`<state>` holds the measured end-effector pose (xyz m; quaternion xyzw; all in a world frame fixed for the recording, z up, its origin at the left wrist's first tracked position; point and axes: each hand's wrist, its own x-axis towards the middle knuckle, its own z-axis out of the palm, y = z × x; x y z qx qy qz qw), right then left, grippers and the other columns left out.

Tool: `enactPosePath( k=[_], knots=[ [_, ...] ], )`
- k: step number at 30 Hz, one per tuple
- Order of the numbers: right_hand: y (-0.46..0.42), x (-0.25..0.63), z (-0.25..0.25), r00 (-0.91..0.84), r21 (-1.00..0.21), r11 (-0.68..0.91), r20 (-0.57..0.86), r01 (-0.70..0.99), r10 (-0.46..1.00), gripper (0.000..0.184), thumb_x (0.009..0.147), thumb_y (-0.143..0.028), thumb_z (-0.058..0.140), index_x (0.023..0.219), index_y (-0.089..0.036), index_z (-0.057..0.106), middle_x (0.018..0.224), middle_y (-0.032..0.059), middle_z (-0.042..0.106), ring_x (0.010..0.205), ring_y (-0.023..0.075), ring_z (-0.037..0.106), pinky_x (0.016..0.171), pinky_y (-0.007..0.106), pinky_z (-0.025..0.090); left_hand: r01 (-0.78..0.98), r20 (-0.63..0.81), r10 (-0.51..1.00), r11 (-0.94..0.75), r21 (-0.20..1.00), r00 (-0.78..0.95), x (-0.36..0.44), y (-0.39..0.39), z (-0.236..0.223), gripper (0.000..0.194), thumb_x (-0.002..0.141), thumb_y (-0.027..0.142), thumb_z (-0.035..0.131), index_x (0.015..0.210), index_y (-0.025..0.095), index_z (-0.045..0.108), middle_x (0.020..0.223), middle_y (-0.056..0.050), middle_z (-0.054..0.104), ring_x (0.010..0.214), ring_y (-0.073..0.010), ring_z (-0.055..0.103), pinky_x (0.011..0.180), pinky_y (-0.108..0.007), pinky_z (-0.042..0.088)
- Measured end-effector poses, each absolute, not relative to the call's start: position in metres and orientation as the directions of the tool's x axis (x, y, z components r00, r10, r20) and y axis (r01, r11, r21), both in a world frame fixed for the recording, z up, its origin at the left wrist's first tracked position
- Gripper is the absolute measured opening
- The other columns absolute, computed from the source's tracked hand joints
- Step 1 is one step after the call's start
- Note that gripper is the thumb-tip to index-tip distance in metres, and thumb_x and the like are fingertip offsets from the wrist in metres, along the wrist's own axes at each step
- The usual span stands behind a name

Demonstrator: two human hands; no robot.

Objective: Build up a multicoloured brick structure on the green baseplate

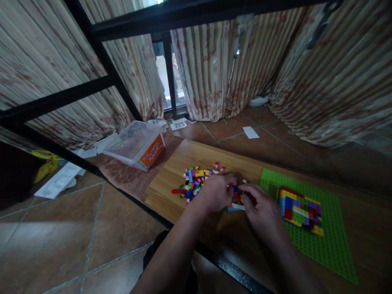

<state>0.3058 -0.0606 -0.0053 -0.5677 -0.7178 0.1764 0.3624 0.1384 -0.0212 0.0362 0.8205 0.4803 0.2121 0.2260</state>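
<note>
Bare forearms (179, 247) reach in; left hand (218, 190) and right hand (261, 204) nearly meet at a dark brick (235, 189), right of the loose pile (196, 179), grip unclear; a wrist bump could scatter pieces.

Head-worn view, forward and down

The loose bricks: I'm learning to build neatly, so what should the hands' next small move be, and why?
I'd probably have the left hand and right hand gently squeeze the small dark piece: both seem to meet at it, beside the loose bricks, and pressure might seat any joint. Whether it is one brick or several is hidden.
</note>
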Motion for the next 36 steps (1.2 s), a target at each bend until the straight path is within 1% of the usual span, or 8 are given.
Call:
enactPosePath(
  k=[6,14,21,24,27,29,32,36],
  knots=[
    [-0.071,0.309,-0.001,-0.058,-0.668,0.308,0.368,0.677,0.928,0.022,0.090,-0.027,0.048,0.102,-0.024,0.067,0.109,0.0076,0.070,0.105,0.0243,0.064,0.092,0.041,0.048,0.861,0.094,0.989,-0.147,0.488,0.115,0.102,-0.009,0.040,0.041,0.076,0.003,0.046,0.104,0.021,0.071,0.112,-0.008,0.066,0.098,-0.0203,0.064,0.091,-0.033,0.050],
    [-0.074,0.312,0.004,-0.010,-0.704,0.341,0.428,0.623,0.904,0.020,0.092,-0.030,0.052,0.097,-0.023,0.070,0.103,0.0063,0.071,0.097,0.0210,0.067,0.090,0.039,0.051,0.942,0.002,0.997,-0.077,0.326,0.081,0.108,-0.005,0.032,0.028,0.082,0.009,0.047,0.096,0.016,0.070,0.104,-0.011,0.067,0.094,-0.0212,0.065,0.085,-0.029,0.050],
    [-0.080,0.318,0.009,0.043,-0.759,0.306,0.402,0.575,0.915,0.017,0.092,-0.029,0.055,0.097,-0.025,0.070,0.102,0.0037,0.071,0.097,0.0187,0.066,0.087,0.034,0.051,0.903,0.070,0.993,-0.113,0.414,0.092,0.105,-0.005,0.037,0.023,0.084,0.011,0.049,0.089,0.015,0.070,0.097,-0.010,0.068,0.090,-0.0215,0.064,0.082,-0.031,0.048],
    [-0.088,0.321,0.007,0.074,-0.794,0.255,0.350,0.551,0.934,0.017,0.091,-0.031,0.056,0.098,-0.026,0.070,0.101,0.0029,0.071,0.096,0.0187,0.066,0.085,0.034,0.052,0.747,0.075,0.988,-0.150,0.647,0.133,0.105,-0.008,0.044,0.018,0.085,0.019,0.054,0.088,0.016,0.071,0.089,-0.006,0.069,0.083,-0.0183,0.063,0.077,-0.028,0.047],
    [-0.095,0.320,0.004,0.129,-0.850,0.171,0.268,0.499,0.955,0.018,0.091,-0.034,0.057,0.101,-0.026,0.069,0.103,0.0037,0.071,0.097,0.0196,0.066,0.084,0.035,0.053,0.408,0.011,0.971,-0.110,0.906,0.238,0.112,-0.011,0.048,0.017,0.083,0.027,0.061,0.089,0.015,0.071,0.081,-0.003,0.068,0.074,-0.0141,0.060,0.071,-0.024,0.045],
    [-0.096,0.317,0.005,0.168,-0.893,0.134,0.225,0.429,0.960,0.021,0.089,-0.035,0.059,0.106,-0.025,0.067,0.106,0.0044,0.071,0.096,0.0198,0.066,0.084,0.036,0.054,0.174,-0.040,0.940,-0.020,0.984,0.338,0.121,-0.015,0.047,0.021,0.081,0.031,0.066,0.091,0.014,0.071,0.082,-0.003,0.068,0.073,-0.0125,0.058,0.070,-0.023,0.045],
    [-0.093,0.313,0.010,0.192,-0.946,0.124,0.187,0.299,0.963,0.032,0.086,-0.037,0.063,0.117,-0.025,0.062,0.110,0.0052,0.069,0.094,0.0190,0.066,0.083,0.036,0.054,-0.107,-0.132,0.884,0.200,0.974,0.449,0.140,-0.024,0.044,0.029,0.073,0.035,0.076,0.093,0.014,0.072,0.084,-0.003,0.068,0.072,-0.0104,0.058,0.069,-0.022,0.044],
    [-0.090,0.310,0.015,0.198,-0.969,0.157,0.195,0.192,0.961,0.034,0.084,-0.036,0.067,0.116,-0.025,0.062,0.107,0.0049,0.070,0.091,0.0186,0.067,0.081,0.035,0.055,-0.329,-0.232,0.839,0.426,0.843,0.492,0.166,-0.034,0.041,0.033,0.066,0.032,0.082,0.091,0.015,0.072,0.084,-0.002,0.066,0.072,-0.0095,0.058,0.072,-0.023,0.045]
  ],
)
